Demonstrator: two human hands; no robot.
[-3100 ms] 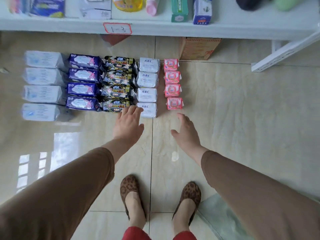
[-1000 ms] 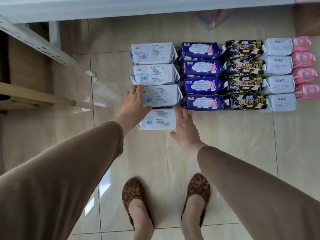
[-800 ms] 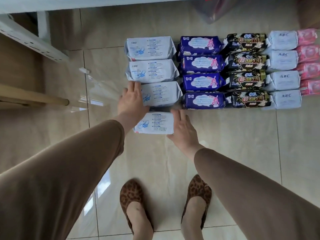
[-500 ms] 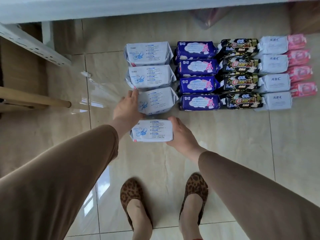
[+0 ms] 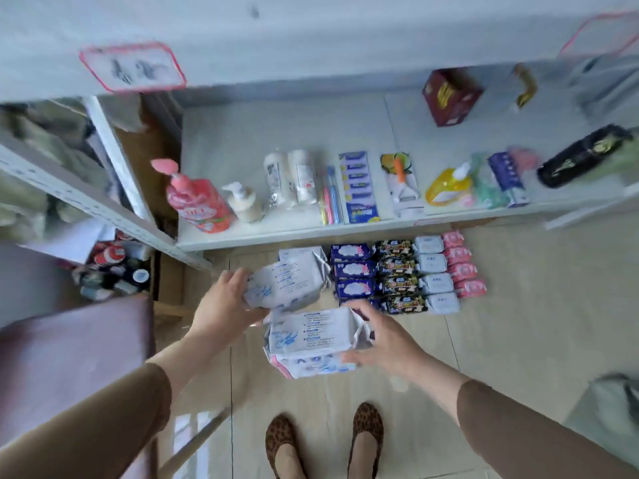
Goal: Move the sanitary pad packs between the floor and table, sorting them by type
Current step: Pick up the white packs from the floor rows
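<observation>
1. The left hand [image 5: 224, 305] grips one white pack [image 5: 287, 283] at its left end, fingers curled round the edge, and holds it up off the floor, tilted.
2. The right hand [image 5: 383, 335] grasps white packs at their right end: a top pack [image 5: 311, 331] with another pack [image 5: 311, 366] stacked under it, the thumb on the lower one and the fingers over the upper corner.
3. Both loads hang in the air in front of the person, the left one just above and behind the right one, nearly touching.
4. One more white pack [image 5: 299, 252] lies on the floor [image 5: 518, 323] behind the lifted ones, mostly hidden.
5. To its right on the floor stand neat columns: purple packs [image 5: 351, 271], black packs [image 5: 397, 274], pale ABC packs [image 5: 435, 273] and pink packs [image 5: 463, 267], each column touching the next.
6. The nearest purple pack is partly covered by the right hand's fingers.
7. The columns sit just in front of a white shelf [image 5: 311, 229].
8. On the shelf stand a pink pump bottle [image 5: 197, 198], a small cream pump bottle [image 5: 243, 200], toothbrushes [image 5: 330, 198], a blue card pack [image 5: 359, 186], a yellow refill pouch [image 5: 447, 184] and a red box [image 5: 451, 96].
9. A labelled upper shelf edge [image 5: 131, 65] is blurred.
10. Leopard-print shoes [image 5: 325, 440] stand on the tiles below the hands.
</observation>
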